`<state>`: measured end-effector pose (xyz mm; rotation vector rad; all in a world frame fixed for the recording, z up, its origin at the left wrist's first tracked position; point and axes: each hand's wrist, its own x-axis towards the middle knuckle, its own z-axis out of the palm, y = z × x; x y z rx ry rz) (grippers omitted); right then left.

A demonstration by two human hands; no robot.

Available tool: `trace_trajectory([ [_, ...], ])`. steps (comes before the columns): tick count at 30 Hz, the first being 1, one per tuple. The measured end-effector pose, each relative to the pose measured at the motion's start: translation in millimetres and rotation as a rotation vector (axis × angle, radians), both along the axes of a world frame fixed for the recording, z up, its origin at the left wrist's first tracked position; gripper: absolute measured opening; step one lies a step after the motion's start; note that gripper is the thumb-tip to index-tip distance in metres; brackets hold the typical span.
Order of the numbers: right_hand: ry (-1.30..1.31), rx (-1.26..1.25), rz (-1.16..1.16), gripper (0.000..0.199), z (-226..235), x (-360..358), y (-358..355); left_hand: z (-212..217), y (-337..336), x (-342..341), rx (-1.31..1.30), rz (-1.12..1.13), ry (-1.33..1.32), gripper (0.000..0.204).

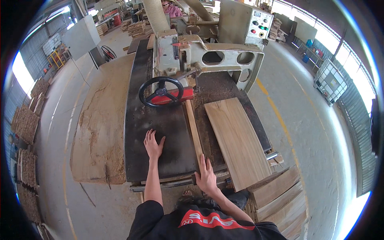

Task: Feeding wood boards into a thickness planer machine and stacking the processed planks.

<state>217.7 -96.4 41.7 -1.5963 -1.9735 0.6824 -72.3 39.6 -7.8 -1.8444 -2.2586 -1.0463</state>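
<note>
My left hand (153, 145) lies flat, fingers spread, on the dark steel table (160, 124) of a woodworking saw machine, holding nothing. My right hand (207, 176) rests on the near end of a narrow wooden strip (194, 130) that runs lengthwise toward the machine's cutting head (180, 54). A wide pale plank (236, 140) lies on the table just right of the strip. A black handwheel (161, 91) with a red hub stands beyond my left hand.
A sawdust-covered board (100, 128) extends left of the machine. Stacked planks (284, 200) sit at lower right. A control box (260, 24) stands behind, and another person (171, 8) is at the far end. Wood piles (26, 124) line the left floor.
</note>
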Motion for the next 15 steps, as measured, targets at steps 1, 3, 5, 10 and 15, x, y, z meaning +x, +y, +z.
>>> trace_trajectory([
  [1,0.004,-0.005,-0.003,0.096,0.4,-0.1,0.0,0.0,0.0,0.1,-0.003,0.003,0.001,0.059],
  [3,0.005,-0.012,-0.003,0.096,1.6,-0.2,0.0,0.1,0.2,0.4,-0.008,0.008,-0.001,0.059],
  [5,0.023,0.007,-0.022,0.095,3.0,-0.4,0.2,0.1,0.3,0.7,-0.032,0.000,0.001,0.059],
  [10,0.028,-0.010,-0.011,0.093,5.6,-1.4,0.6,0.3,0.0,0.5,0.005,0.012,-0.001,0.059],
  [15,0.028,-0.020,-0.013,0.091,6.1,-2.0,0.3,0.8,-0.3,-0.2,0.011,-0.009,-0.008,0.059],
])
